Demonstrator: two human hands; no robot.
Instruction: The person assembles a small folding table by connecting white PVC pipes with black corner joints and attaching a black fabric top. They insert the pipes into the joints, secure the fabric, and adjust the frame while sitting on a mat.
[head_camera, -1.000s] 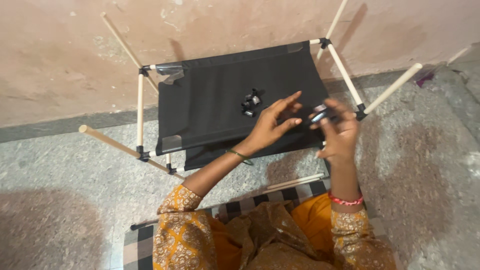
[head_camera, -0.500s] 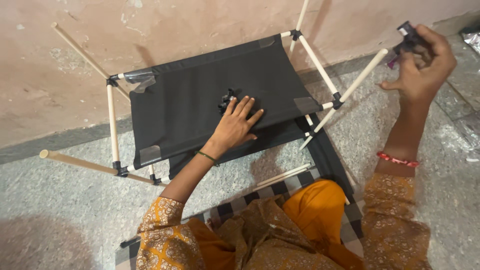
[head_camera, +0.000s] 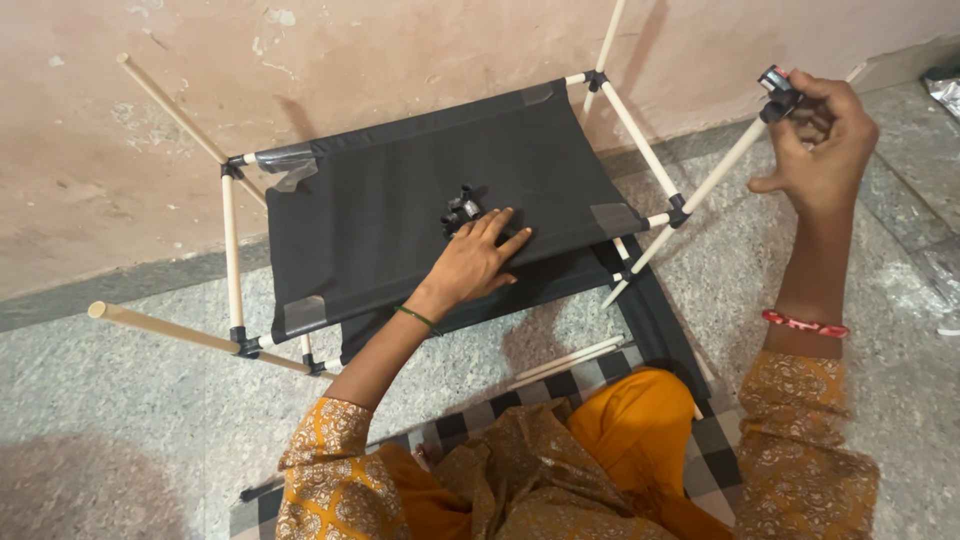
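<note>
A frame of pale wooden rods (head_camera: 231, 262) joined by black connectors carries a stretched black fabric panel (head_camera: 400, 210); it lies on the floor against a wall. My left hand (head_camera: 478, 258) rests flat on the fabric, fingertips next to a small pile of black connectors (head_camera: 461, 210). My right hand (head_camera: 822, 140) is raised at the upper right, holding a small black connector (head_camera: 776, 94) against the tip of a slanting rod (head_camera: 700, 195) that sticks out from the frame's right corner.
The pinkish wall (head_camera: 400, 50) stands just behind the frame. The floor (head_camera: 120, 420) is grey speckled stone. Loose rods (head_camera: 570, 360) and a black fabric strip (head_camera: 655, 320) lie near my knees, on a checked mat (head_camera: 520, 400). A crumpled foil scrap (head_camera: 940, 90) lies far right.
My right hand carried the connector from over the fabric out to the right, then down onto the rod's tip. My left hand dropped flat onto the fabric and stayed there.
</note>
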